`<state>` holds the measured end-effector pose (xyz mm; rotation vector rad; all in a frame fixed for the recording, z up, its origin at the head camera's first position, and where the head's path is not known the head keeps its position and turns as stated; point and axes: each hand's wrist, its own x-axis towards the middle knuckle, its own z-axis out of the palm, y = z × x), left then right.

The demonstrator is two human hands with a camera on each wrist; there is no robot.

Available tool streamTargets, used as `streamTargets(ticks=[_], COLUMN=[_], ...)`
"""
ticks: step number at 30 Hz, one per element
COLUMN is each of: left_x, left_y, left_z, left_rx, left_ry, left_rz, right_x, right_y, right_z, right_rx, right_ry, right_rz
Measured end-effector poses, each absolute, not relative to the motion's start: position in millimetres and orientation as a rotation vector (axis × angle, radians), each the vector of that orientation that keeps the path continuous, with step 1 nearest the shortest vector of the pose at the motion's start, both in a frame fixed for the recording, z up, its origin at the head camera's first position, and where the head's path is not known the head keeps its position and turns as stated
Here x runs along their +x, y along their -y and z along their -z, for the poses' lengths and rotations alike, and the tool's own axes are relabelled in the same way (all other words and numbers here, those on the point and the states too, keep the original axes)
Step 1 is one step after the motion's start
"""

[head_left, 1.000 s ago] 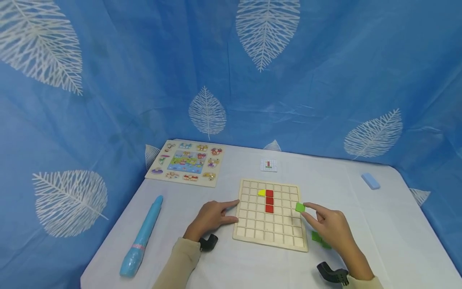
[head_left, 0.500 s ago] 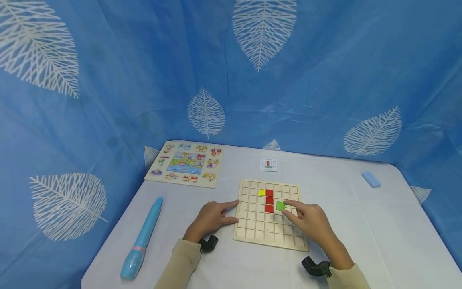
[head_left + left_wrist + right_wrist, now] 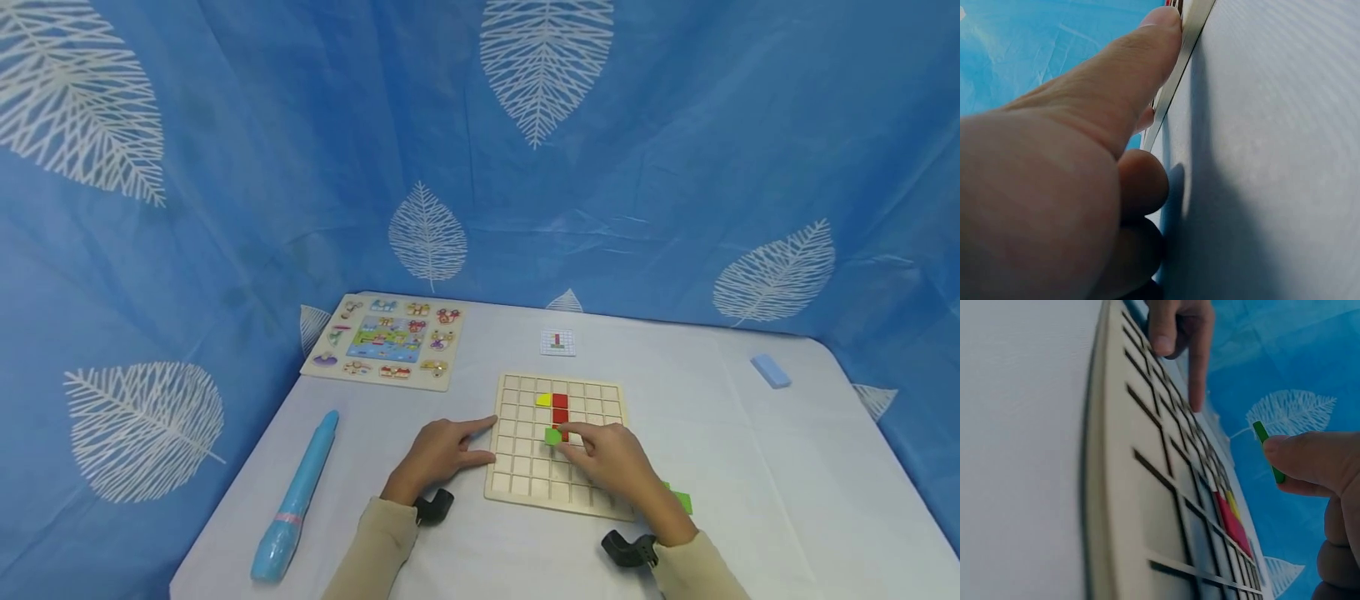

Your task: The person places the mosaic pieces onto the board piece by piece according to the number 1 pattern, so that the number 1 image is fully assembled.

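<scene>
A wooden grid board (image 3: 525,483) lies on the white table, with a yellow tile (image 3: 543,400) and a column of red tiles (image 3: 559,407) set in its cells. My right hand (image 3: 609,460) pinches a green square tile (image 3: 552,436) between thumb and forefinger, held just over the board below the red column; the tile (image 3: 1269,451) is clear of the grid (image 3: 1166,506) in the right wrist view. My left hand (image 3: 442,450) rests at the board's left edge, its forefinger (image 3: 1141,56) straight against the rim (image 3: 1175,81).
More green tiles (image 3: 681,501) lie right of the board. A small pattern card (image 3: 558,342) sits behind it. A picture puzzle board (image 3: 386,338) is at the back left, a light blue pen (image 3: 296,493) at the left, and a blue eraser (image 3: 770,372) at the far right.
My right hand carried the green tile leftward, from the board's right edge across to the cells under the red column. The left hand stayed put.
</scene>
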<state>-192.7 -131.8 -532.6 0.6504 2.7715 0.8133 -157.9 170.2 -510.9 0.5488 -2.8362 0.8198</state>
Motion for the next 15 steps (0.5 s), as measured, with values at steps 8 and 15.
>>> streamTargets(ticks=[8,15], left_x=[-193.2,-194.0], left_y=[132.0,131.4], left_z=[532.0,532.0], left_rx=[0.663,0.634], left_ry=[-2.77,-2.756], left_rz=[-0.816,-0.808], right_x=[-158.4,-159.8], right_y=[-161.8,-157.5], right_z=[521.0,527.1], right_rx=[0.529,0.551], right_ry=[2.886,2.888], right_rz=[-0.87,-0.907])
